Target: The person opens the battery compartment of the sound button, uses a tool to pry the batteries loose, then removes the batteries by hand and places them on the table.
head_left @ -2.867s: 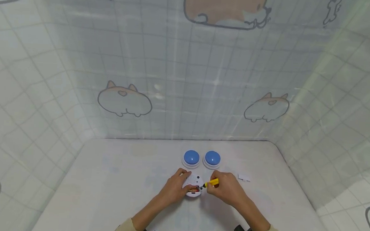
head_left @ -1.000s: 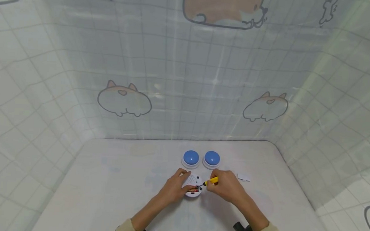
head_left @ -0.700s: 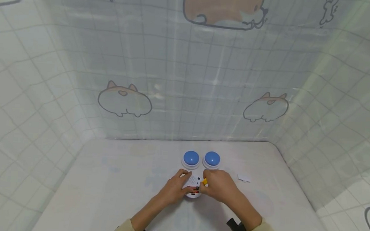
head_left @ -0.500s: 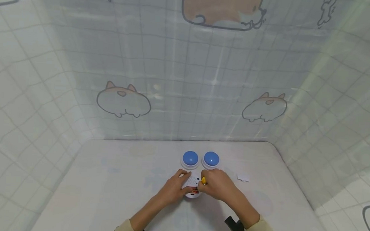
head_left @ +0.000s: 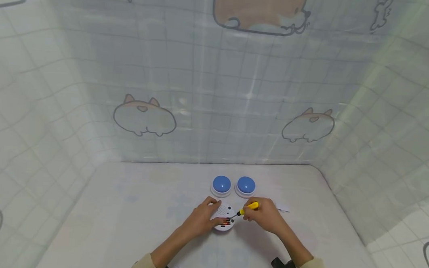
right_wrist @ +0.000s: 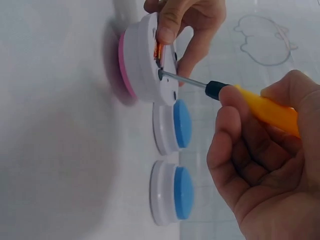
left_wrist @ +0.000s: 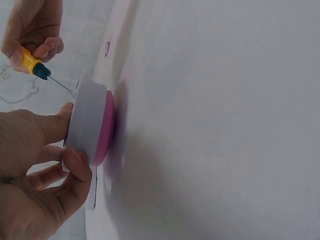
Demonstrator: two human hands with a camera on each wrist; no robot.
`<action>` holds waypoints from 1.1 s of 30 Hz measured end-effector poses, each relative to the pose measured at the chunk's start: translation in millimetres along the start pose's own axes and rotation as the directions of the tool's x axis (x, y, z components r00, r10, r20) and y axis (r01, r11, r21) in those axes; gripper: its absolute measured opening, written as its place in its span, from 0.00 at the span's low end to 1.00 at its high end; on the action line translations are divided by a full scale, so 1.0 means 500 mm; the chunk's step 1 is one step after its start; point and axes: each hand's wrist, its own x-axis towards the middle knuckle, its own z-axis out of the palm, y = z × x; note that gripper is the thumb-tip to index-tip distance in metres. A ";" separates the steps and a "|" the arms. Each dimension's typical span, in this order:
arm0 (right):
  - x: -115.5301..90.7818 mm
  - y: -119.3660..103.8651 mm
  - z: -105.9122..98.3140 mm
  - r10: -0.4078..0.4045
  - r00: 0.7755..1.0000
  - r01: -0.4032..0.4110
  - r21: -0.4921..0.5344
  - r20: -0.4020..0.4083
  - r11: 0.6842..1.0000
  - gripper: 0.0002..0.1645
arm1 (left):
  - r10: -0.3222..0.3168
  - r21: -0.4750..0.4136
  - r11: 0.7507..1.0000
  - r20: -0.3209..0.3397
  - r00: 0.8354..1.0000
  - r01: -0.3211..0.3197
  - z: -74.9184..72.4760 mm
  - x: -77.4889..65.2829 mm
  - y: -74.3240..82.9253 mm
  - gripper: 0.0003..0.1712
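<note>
A round white push-button (head_left: 223,228) lies upside down, its pink dome (left_wrist: 105,132) facing the table. In its uncovered battery slot sit orange-and-black batteries (right_wrist: 158,53). My left hand (head_left: 200,219) grips its left side, with the thumb over the batteries and fingers around the rim. My right hand (head_left: 265,215) holds a yellow screwdriver (right_wrist: 270,111) by its handle, thumb against fingers. The screwdriver slants down leftward, its thin metal shaft (right_wrist: 185,79) reaching the end of the battery slot; the tip is at a dark opening there.
Two blue-domed push-buttons, a left one (head_left: 221,184) and a right one (head_left: 246,185), stand upright just behind the work. A small white flat piece (head_left: 284,208) lies beyond my right hand. Patterned curtain walls (head_left: 217,89) enclose the white table (head_left: 141,211) at back and sides.
My right hand closed in over the upturned button, then drew back to the right, with the screwdriver's handle now raised and showing more. The left hand has stayed in place on the button.
</note>
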 end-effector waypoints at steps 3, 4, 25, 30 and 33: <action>-0.001 0.006 0.000 0.028 1.000 -0.028 0.067 -0.002 0.997 0.07 | -0.009 -0.009 1.000 0.011 1.000 0.009 -0.002 -0.001 0.004 0.39; -0.001 0.007 0.000 0.034 0.999 -0.034 0.080 -0.002 0.996 0.07 | -0.013 -0.008 1.000 0.014 1.000 0.013 -0.002 -0.001 0.004 0.39; -0.011 0.007 0.000 0.132 0.988 -0.119 0.160 -0.076 0.980 0.07 | -0.022 -0.006 1.000 0.028 0.999 0.022 -0.008 0.001 0.003 0.37; -0.016 0.007 -0.001 0.124 0.986 -0.108 0.139 -0.110 0.984 0.06 | -0.045 -0.010 0.999 0.041 0.998 0.046 -0.005 0.001 0.001 0.37; -0.019 0.009 -0.004 0.103 0.989 -0.088 0.127 -0.110 0.988 0.05 | -0.038 -0.008 0.999 0.041 0.998 0.038 -0.005 0.001 -0.002 0.37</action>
